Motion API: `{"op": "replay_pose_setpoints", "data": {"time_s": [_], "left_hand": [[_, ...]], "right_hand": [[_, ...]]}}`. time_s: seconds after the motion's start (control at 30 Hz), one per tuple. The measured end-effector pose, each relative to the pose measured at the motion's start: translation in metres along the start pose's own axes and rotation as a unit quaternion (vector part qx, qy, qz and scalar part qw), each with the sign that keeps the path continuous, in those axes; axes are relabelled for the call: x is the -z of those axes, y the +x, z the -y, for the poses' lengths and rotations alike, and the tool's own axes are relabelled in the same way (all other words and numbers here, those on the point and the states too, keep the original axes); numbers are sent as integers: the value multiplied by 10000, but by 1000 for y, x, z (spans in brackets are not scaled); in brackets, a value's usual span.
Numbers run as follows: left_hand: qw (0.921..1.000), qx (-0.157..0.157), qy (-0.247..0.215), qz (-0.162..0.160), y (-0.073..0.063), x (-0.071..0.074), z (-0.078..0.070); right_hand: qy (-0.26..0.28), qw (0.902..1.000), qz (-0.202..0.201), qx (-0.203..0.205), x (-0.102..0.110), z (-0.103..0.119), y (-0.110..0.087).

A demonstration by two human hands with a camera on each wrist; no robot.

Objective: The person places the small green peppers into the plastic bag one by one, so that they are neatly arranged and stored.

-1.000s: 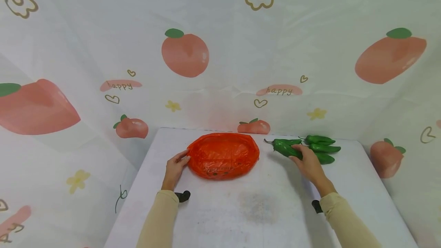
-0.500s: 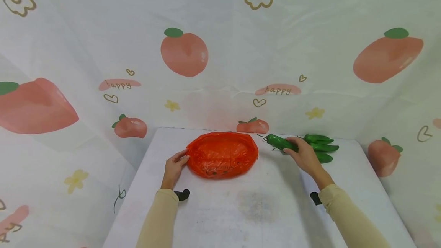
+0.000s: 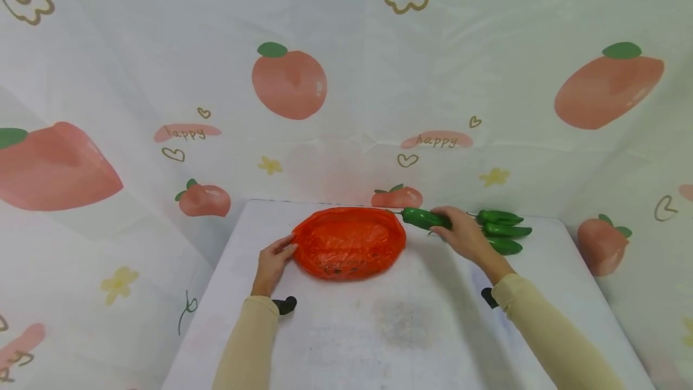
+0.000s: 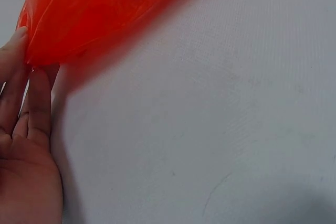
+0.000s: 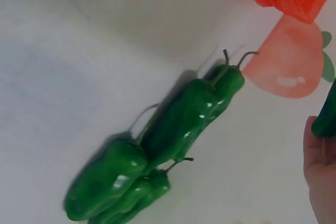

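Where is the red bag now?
In the head view, the red bag sits far back on the table, the left hand pinching its left edge.

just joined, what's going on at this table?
A person's left hand pinches the left edge of an open red plastic bag on a white table. The right hand grips a green pepper, its stem pointing at the bag's right rim; whether it touches, I can't tell. The pepper isn't in the bag, and none shows inside. More peppers lie on the table, to the right.
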State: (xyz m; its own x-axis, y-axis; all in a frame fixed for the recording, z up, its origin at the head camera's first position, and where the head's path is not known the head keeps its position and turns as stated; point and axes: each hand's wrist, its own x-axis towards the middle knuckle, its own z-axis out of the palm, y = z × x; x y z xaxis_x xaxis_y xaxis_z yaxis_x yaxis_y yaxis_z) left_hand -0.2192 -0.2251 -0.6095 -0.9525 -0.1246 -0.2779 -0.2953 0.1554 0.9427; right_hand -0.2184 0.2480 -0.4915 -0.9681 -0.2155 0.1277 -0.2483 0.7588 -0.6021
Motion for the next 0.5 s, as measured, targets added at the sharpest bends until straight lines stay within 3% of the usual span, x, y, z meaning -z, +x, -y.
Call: {"op": "replay_pose_setpoints", "data": {"time_s": [0.5], "left_hand": [[9998, -15, 2, -174, 2, -2, 3]], "right_hand": [[97, 9995, 164, 234, -9, 24, 22]]}}
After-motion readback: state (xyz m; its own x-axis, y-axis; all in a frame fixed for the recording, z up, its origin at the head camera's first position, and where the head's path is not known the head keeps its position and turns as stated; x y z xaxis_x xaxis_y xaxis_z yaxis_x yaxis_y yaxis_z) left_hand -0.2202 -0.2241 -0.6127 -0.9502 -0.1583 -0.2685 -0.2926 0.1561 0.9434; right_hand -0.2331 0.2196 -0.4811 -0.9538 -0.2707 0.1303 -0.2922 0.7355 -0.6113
